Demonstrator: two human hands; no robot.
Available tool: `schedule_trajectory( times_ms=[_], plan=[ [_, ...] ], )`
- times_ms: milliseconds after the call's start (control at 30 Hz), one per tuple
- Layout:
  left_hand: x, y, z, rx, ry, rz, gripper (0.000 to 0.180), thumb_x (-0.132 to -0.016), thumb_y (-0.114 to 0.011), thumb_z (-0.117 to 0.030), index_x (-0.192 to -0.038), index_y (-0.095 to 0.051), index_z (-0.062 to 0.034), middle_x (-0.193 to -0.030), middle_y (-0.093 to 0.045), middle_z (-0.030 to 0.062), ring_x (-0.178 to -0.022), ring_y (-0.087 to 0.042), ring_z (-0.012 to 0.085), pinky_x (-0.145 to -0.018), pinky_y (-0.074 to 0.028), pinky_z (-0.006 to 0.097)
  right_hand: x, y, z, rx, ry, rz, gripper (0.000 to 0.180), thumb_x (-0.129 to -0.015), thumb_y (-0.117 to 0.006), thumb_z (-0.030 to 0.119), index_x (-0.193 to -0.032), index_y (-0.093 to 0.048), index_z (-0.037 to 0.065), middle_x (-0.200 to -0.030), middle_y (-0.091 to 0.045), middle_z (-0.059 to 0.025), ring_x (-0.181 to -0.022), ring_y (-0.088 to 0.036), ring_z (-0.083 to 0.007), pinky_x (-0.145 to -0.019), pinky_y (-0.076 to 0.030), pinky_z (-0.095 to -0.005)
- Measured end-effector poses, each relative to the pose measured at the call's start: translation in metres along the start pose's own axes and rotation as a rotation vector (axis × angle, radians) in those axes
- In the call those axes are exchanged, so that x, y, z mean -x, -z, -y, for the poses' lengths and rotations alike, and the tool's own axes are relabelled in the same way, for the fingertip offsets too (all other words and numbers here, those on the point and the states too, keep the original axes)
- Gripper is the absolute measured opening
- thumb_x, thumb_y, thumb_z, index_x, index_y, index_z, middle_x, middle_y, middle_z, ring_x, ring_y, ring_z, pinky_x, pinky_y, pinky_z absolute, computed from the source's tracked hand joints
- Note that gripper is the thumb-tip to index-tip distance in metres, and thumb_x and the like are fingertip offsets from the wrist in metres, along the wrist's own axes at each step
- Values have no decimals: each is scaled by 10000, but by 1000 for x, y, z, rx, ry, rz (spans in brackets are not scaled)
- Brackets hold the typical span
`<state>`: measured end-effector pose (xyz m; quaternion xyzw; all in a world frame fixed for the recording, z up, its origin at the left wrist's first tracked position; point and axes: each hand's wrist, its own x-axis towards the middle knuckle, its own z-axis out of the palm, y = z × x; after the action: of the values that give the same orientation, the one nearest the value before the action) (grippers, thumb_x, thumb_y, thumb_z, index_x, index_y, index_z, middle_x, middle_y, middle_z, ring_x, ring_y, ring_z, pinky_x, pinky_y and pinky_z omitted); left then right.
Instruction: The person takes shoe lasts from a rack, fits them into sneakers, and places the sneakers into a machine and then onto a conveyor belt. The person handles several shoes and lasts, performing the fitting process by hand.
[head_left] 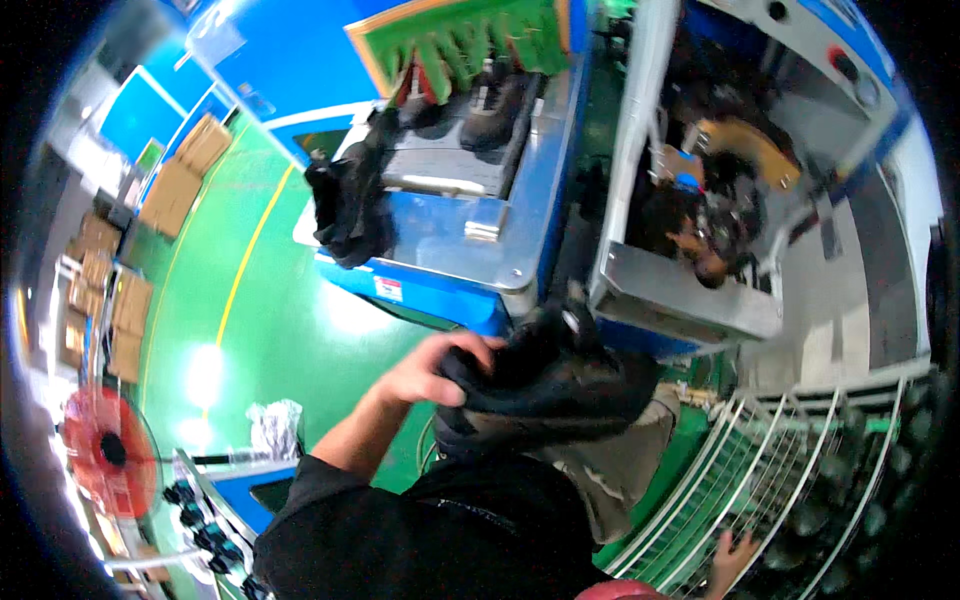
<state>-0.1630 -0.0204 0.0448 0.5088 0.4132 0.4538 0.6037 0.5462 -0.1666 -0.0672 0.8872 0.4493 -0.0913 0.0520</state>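
Head view: looking down.
Left hand point(437, 370): grasping a black shoe point(565, 390) by its opening, holding it before the body.
Right hand point(735, 556): showing beside a white wire rack point(860, 382); cannot tell its grip.
Desk point(430, 222): dark shoes point(492, 112) are standing by a green curtain point(460, 38).

Left hand point(440, 370): some fingertips hidden by blurred black footwear point(560, 395).
Right hand point(736, 556): cut off near wrist, lower edge.
Shoes point(492, 115): far ends behind green curtain point(455, 42).
Machine interior point(735, 215): too blurred.
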Motion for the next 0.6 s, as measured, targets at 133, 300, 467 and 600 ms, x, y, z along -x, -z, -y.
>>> schedule_trajectory(
  times_ms=[133,300,467,600],
  plan=[
    [30,70,-40,-79,-329,-436,624,-572,-856,-507,-920,-655,-29,-1056,-634,117,-1207,-557,284,-1151,-283,443,18,72,162,-259,291,361,679,-930,-677,233,-1510,-408,4,-1558,-386,-248,-1458,-362,-353,-1168,-309,-409],
    [21,165,-102,-1083,32,-487,532,-690,-821,-486,-918,-690,-24,-1510,-451,271,-1413,-416,437,-1138,-356,437,-4,60,209,-396,452,532,713,-857,-740,152,-1479,-436,-18,-1409,-563,-258,-1310,-552,-348,-1068,-434,-402],
    [-25,222,-81,-1415,463,-456,692,-732,-736,-612,-1133,-728,-49,-1192,-646,248,-1157,-599,389,-976,-482,477,-18,37,227,-10,622,368,766,-859,-727,355,-1492,-442,31,-1369,-577,-275,-1253,-567,-423,-1035,-458,-460],
    [-26,226,-67,-1482,445,-541,745,-697,-732,-659,-1149,-724,-66,-1038,-686,198,-1004,-661,373,-875,-528,476,-11,57,279,-3,507,581,786,-855,-724,384,-1511,-431,66,-1425,-543,-252,-1274,-560,-403,-1041,-453,-451]
  ],
)
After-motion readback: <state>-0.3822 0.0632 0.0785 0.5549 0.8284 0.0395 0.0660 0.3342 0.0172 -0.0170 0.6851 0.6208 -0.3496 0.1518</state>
